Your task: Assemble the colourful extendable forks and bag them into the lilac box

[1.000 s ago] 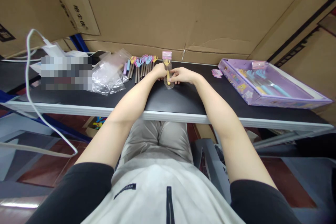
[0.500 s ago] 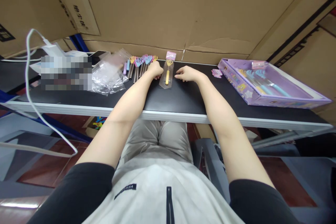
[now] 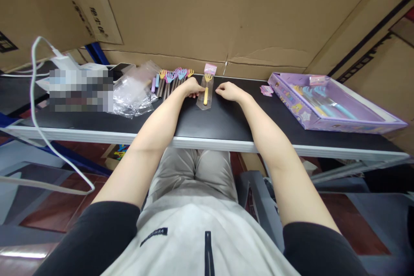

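Resting on the black bench [image 3: 226,123], both hands flanking one bagged back-scratcher [image 3: 206,89]. Left hand [image 3: 191,87] lying curled just left of the bag, fingertips touching its edge near the yellow handle; not gripping anything, as far as showing. Right hand [image 3: 230,91] lying loosely curled just right of the bag, fingers pointing toward it, slightly apart from it; holding nothing.

Bagged scratcher lying flat between the hands, yellow claw pointing away from the body, pink header card [image 3: 210,68] sitting at the far end of the clear sleeve. Judging this piece as packed and set down.

Moving outward, left: row of unbagged scratchers [image 3: 171,79] lying side by side, claws in orange, pink and blue, still waiting for sleeves. Beyond them, heap of empty clear bags [image 3: 132,92]. Further left, white cable [image 3: 35,108] looping off the bench edge.

Moving outward, right: small pink card pieces [image 3: 267,90] lying loose, then purple display box [image 3: 326,105] holding several packed scratchers, blue ones showing; exact count not telling at this distance.

Behind everything, cardboard cartons [image 3: 226,13] standing against the far edge.

Judging progress: some pieces boxed, one more finished and lying on the bench, roughly a dozen bare pieces remaining. Finished piece not yet sitting in the box.
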Demonstrator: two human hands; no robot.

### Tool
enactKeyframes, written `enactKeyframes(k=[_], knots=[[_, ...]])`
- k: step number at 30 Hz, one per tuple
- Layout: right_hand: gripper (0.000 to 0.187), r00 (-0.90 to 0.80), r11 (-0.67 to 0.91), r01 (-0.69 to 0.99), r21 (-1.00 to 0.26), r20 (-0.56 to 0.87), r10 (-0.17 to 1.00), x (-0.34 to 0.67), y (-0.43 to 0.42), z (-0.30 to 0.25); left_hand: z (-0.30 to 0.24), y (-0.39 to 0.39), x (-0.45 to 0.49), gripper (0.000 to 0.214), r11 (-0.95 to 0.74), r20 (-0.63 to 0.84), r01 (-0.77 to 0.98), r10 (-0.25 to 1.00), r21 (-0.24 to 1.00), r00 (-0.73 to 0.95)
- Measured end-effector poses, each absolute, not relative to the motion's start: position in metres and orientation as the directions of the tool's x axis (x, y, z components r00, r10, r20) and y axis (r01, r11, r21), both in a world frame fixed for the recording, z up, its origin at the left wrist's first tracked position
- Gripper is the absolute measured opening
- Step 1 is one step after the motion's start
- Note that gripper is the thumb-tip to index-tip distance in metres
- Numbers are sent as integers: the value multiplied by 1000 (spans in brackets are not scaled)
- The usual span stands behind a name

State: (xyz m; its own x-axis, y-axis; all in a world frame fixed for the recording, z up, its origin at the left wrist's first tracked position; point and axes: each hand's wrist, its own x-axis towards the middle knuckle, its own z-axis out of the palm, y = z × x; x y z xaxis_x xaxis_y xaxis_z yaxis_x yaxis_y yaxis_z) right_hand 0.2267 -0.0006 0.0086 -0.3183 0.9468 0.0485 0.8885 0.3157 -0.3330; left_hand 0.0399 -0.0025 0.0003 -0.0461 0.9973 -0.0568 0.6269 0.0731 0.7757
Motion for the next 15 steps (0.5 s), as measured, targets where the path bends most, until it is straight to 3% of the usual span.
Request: enactKeyframes(k=[5, 9, 15], knots=[[36, -263, 266, 889, -372, 60, 963, 219, -2, 7, 1, -1, 43, 15, 159, -185, 378, 982, 912, 34], [39, -266, 266, 876, -402, 56, 962, 212, -7, 9, 2, -2, 54, 20, 186, -204, 169, 974, 968, 96], [19, -229, 220, 855, -469, 39, 973, 207, -20, 16, 3, -4, 62, 22, 210, -210, 15, 969, 978, 133]])
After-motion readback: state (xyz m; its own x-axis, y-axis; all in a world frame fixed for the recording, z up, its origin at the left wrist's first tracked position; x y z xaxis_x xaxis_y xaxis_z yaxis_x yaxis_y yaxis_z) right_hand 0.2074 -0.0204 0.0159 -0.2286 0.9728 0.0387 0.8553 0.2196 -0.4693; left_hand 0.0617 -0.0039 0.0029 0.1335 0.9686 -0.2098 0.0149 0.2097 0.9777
